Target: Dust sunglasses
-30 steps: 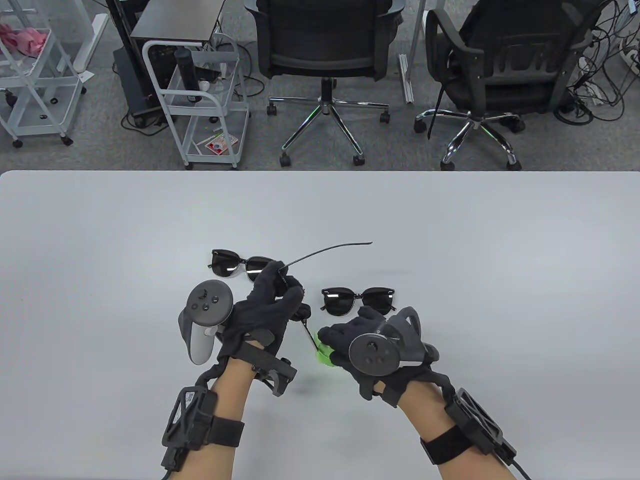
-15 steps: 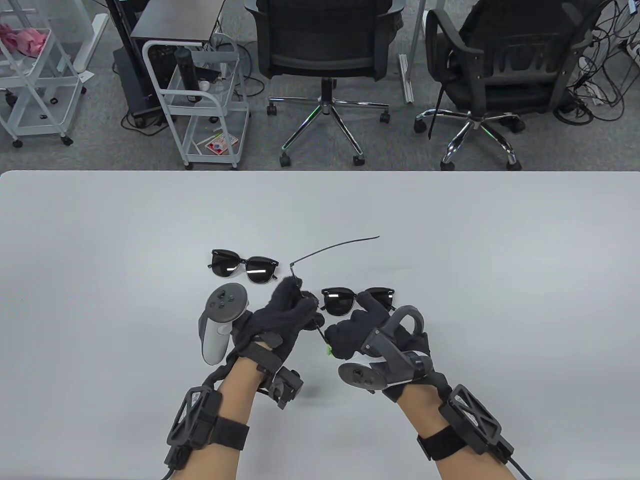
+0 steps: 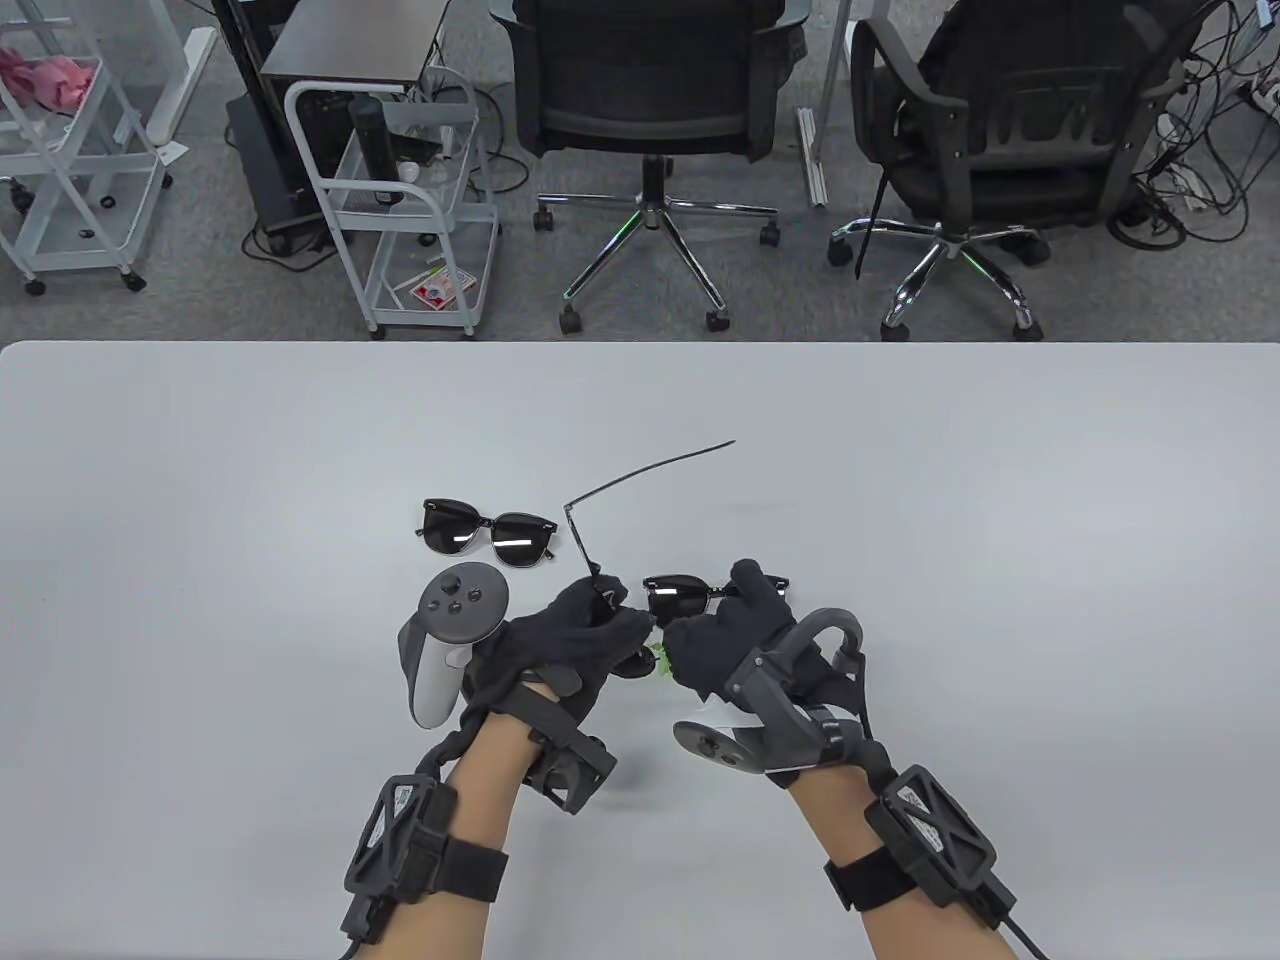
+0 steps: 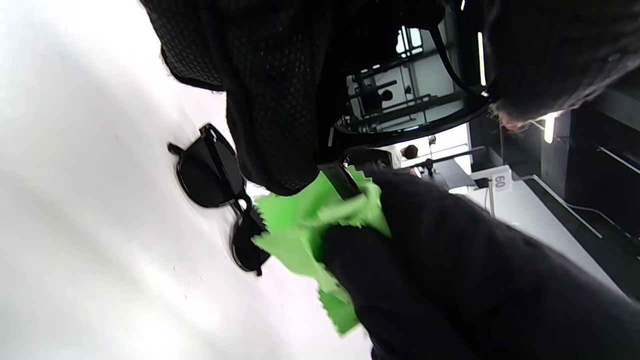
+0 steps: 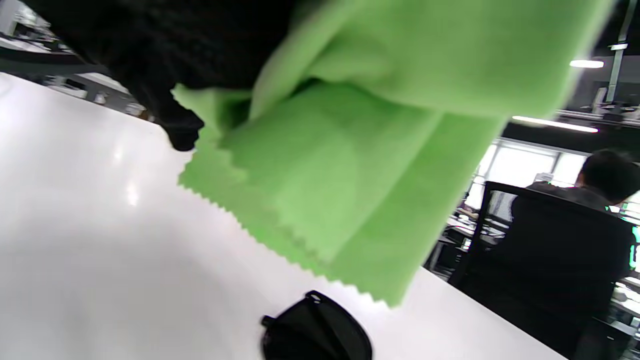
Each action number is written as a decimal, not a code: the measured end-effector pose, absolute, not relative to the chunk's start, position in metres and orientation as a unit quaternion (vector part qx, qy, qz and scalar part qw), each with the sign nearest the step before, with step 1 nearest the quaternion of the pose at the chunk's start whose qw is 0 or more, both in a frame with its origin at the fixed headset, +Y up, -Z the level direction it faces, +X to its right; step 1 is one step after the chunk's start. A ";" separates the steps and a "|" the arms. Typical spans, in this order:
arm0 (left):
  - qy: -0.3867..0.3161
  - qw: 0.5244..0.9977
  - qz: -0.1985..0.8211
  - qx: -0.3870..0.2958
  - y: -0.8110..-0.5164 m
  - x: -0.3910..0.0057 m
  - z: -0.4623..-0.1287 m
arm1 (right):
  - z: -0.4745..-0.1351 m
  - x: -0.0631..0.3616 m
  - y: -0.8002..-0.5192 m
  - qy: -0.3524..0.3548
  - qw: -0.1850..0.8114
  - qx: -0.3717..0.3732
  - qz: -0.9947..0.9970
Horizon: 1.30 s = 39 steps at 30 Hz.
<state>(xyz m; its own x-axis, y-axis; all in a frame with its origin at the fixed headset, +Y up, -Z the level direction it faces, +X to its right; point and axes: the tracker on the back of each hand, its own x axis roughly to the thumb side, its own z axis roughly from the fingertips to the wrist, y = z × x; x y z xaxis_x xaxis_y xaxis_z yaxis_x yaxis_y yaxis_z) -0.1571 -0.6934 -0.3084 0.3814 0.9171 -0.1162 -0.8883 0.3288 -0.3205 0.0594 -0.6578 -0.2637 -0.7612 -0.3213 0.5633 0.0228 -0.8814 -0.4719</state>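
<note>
My left hand [image 3: 605, 610] grips a pair of black sunglasses; one temple arm [image 3: 640, 477] sticks up and away. Its lens shows in the left wrist view [image 4: 410, 100]. My right hand [image 3: 705, 620] pinches a green cloth [image 3: 660, 660] against the held pair, right beside my left hand. The cloth shows in the left wrist view [image 4: 305, 225] and fills the right wrist view [image 5: 360, 150]. A second pair [image 3: 488, 533] lies on the table to the left. A third pair [image 3: 680, 597] lies just beyond my hands, partly hidden by my right fingers.
The white table [image 3: 950, 500] stretches wide on all sides. Two office chairs [image 3: 650, 90] and a white cart [image 3: 400, 190] stand beyond its far edge.
My left hand has moved right and toward me with the sunglasses. My right hand has turned and moved up to meet it, bringing the cloth onto the held pair.
</note>
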 end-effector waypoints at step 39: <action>-0.033 0.822 0.533 -0.200 -0.704 -0.173 -0.313 | -0.287 0.088 -0.682 0.117 0.085 -0.304 -0.942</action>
